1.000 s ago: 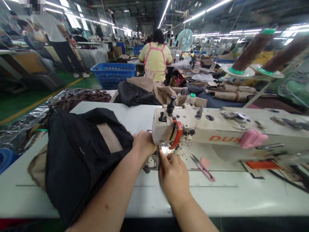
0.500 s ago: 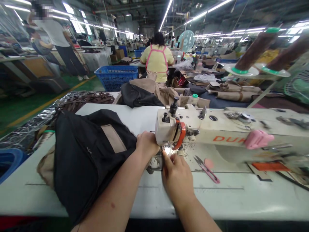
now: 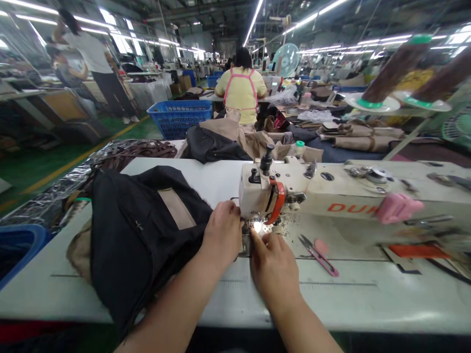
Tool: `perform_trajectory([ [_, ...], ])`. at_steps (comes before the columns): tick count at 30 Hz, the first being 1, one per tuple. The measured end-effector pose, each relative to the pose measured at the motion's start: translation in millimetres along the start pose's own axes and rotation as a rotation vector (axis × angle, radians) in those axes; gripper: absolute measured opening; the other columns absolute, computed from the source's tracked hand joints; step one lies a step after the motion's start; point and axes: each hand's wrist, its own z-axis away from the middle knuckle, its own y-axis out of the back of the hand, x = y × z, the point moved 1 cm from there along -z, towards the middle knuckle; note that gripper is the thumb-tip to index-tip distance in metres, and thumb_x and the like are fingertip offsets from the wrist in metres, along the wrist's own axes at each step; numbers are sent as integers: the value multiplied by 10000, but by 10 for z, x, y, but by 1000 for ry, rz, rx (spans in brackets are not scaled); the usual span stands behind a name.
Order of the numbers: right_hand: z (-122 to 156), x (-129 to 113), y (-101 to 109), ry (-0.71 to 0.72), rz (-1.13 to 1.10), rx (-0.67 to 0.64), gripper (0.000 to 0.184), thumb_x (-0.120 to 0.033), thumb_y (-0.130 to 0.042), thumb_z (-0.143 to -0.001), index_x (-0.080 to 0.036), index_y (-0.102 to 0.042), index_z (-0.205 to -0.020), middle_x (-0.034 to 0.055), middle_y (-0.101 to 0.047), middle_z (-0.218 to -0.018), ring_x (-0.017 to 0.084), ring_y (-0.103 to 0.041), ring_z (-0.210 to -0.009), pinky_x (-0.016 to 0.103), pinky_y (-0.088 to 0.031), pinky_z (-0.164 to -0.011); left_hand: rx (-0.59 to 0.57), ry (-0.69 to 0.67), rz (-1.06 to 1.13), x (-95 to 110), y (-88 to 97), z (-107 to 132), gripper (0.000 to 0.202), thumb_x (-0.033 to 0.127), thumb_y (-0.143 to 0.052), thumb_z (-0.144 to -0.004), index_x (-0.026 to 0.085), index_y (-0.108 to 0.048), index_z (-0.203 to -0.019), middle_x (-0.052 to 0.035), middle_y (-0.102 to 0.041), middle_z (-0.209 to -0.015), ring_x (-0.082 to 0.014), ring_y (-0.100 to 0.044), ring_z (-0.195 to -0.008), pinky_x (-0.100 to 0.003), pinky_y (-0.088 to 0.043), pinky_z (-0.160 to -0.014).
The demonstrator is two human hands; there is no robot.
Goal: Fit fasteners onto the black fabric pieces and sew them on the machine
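Observation:
A white sewing machine [image 3: 250,189] stands on the table with its lamp lit at the needle. My left hand [image 3: 225,229] is closed just left of the needle area, fingers curled together, and whatever they pinch is hidden. My right hand [image 3: 275,260] lies in front of the presser foot, index finger reaching toward the needle and the other fingers bent. Its fingertips are close together, and what is between them cannot be made out. A black fabric bag piece [image 3: 121,240] with a beige strip [image 3: 177,208] lies left of the machine, its right edge against my left hand.
Pink-handled thread snips [image 3: 320,257] lie on the machine bed beside a round pink piece [image 3: 321,246]. Thread cones [image 3: 395,73] stand at the upper right. A blue basket [image 3: 180,120] and a seated person [image 3: 241,90] are ahead. A blue tub [image 3: 22,247] sits at the left.
My left hand has turned and drawn slightly back toward me, with its fingers now curled upward beside the machine head. The right hand has barely moved. The view has shifted slightly.

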Motion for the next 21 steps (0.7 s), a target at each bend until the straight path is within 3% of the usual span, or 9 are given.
perform_trajectory([
  [4, -16, -20, 31, 8, 34, -15, 406, -158, -569, -937, -166, -635, -1338, 93, -583, -881, 250, -490, -853, 369, -429, -714, 26, -165, 33, -47, -33, 290, 227, 152, -687, -894, 162, -675, -1120, -99, -703, -1150, -274, -652, -1072, -436, -552, -993],
  [9, -17, -39, 36, -1, 64, -29, 420, -149, -592, -922, -167, -644, -1338, 93, -583, -905, 255, -488, -871, 371, -426, -715, 130, -355, -50, -157, -147, 341, 168, 82, -550, -973, 112, -697, -1049, -124, -731, -1088, -257, -689, -1053, -402, -593, -954],
  [21, -22, -51, 41, -12, 81, -45, 419, -151, -612, -921, -170, -651, -1338, 97, -595, -923, 257, -501, -897, 370, -417, -748, 133, -331, -52, -195, -249, 323, 220, 61, -519, -980, 134, -716, -1045, -86, -745, -1057, -210, -715, -1004, -339, -621, -915],
])
